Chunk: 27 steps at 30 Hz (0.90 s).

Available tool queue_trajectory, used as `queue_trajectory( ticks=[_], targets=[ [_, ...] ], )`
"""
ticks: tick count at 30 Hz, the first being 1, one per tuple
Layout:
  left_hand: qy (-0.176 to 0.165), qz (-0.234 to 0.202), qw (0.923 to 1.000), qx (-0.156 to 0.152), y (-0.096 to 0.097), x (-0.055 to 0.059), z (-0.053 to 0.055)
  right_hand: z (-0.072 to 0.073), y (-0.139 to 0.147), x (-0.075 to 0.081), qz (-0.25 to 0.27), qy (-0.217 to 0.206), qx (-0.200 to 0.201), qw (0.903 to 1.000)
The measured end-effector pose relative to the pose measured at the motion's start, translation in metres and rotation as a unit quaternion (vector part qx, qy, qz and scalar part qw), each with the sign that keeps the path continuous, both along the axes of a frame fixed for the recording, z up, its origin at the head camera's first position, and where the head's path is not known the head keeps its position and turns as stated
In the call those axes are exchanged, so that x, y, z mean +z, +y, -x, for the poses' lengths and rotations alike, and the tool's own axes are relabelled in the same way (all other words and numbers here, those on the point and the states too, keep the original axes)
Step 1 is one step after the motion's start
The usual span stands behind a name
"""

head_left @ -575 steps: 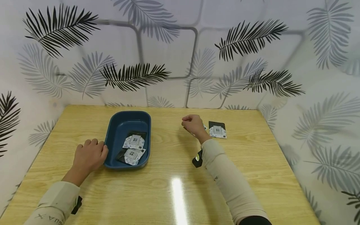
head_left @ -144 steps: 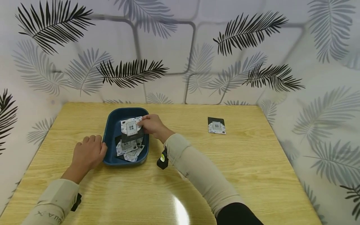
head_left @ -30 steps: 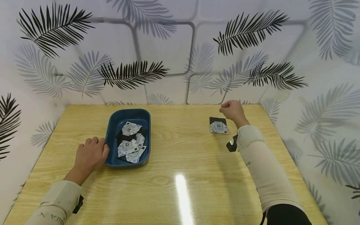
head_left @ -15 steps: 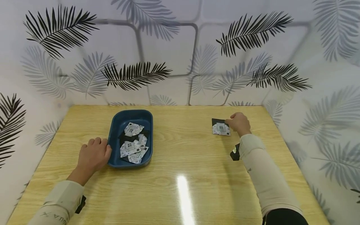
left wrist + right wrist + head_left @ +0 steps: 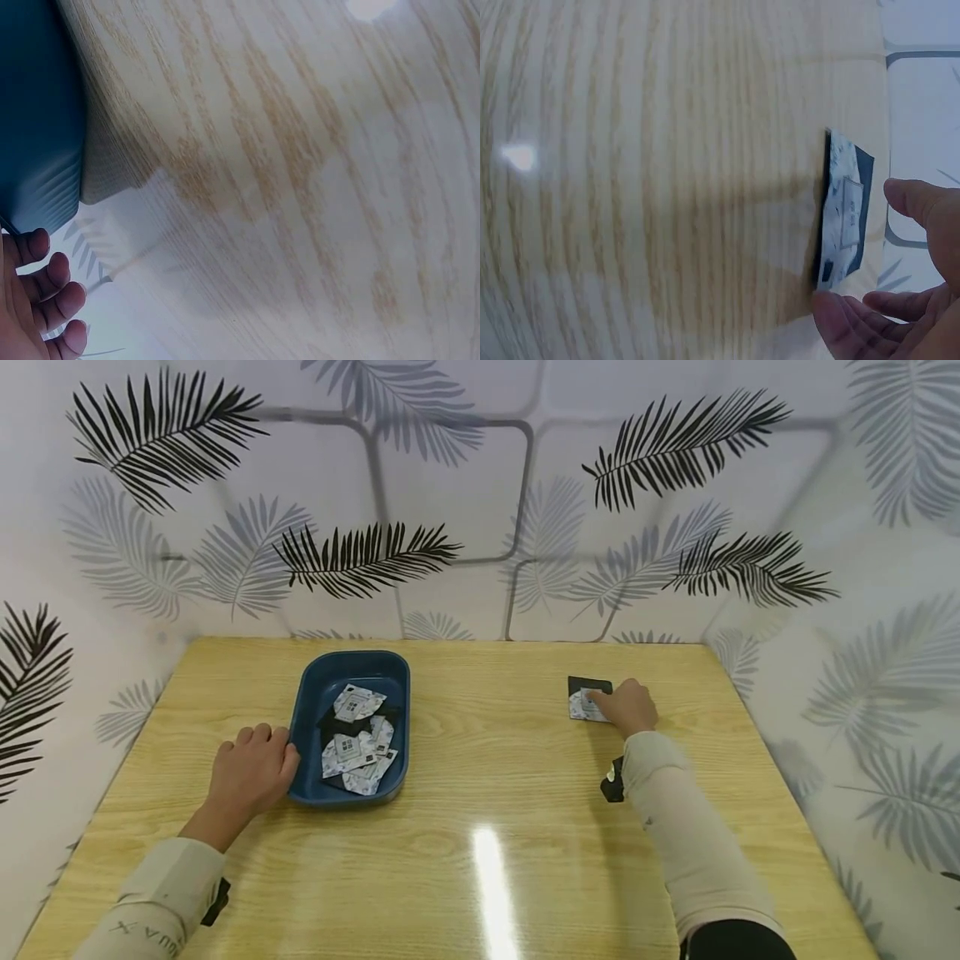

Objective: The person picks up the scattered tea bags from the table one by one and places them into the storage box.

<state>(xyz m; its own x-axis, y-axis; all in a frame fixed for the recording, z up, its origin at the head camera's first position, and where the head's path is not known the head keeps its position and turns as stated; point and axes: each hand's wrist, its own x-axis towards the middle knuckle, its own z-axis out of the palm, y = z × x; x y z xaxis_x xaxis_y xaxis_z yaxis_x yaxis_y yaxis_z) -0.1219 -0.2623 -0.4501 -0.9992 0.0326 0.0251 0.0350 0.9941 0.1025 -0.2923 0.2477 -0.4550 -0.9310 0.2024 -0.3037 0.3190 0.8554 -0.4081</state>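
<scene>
A black-and-white flat sachet (image 5: 588,702) lies on the table at the back right. My right hand (image 5: 630,707) is over its right side. In the right wrist view, the thumb and fingers spread around the sachet (image 5: 842,217), a fingertip at its edge and the thumb apart from it. My left hand (image 5: 251,772) is at the left rim of a blue plastic bin (image 5: 402,752), its thumb against the rim. The left wrist view shows the fingers (image 5: 58,304) curled beside the bin's wall (image 5: 41,135); the thumb is hidden there. Several similar sachets (image 5: 358,702) lie overlapping inside the bin.
The light wooden table (image 5: 480,760) reaches back to a wall (image 5: 480,485) printed with leaves. A bright light reflection (image 5: 491,885) lies on the tabletop. Bare wood stretches between the bin and the lone sachet.
Over the last second my right hand has come down and left onto the lone sachet. Earlier, it held another sachet over the bin, which now lies inside. My left hand has stayed at the rim.
</scene>
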Motion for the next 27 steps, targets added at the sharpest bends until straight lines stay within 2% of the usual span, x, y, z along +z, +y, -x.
queue_trajectory(
  ticks=[7,17,21,27],
  targets=[
    [-0.011,-0.005,0.9999,0.000,0.001,0.000,0.002,-0.009,-0.006,-0.005,-0.033,0.011,-0.017,0.9992],
    [0.001,-0.003,1.0000,-0.004,0.002,0.001,0.004,-0.013,-0.002,-0.017,-0.054,0.016,-0.024,0.9981],
    [0.002,-0.006,1.0000,-0.004,0.002,0.002,0.004,-0.012,0.001,-0.022,-0.029,0.044,-0.031,0.9981],
    [-0.004,-0.006,1.0000,-0.005,-0.001,0.001,0.005,-0.013,0.001,-0.021,0.049,0.085,-0.051,0.9939]
  ],
)
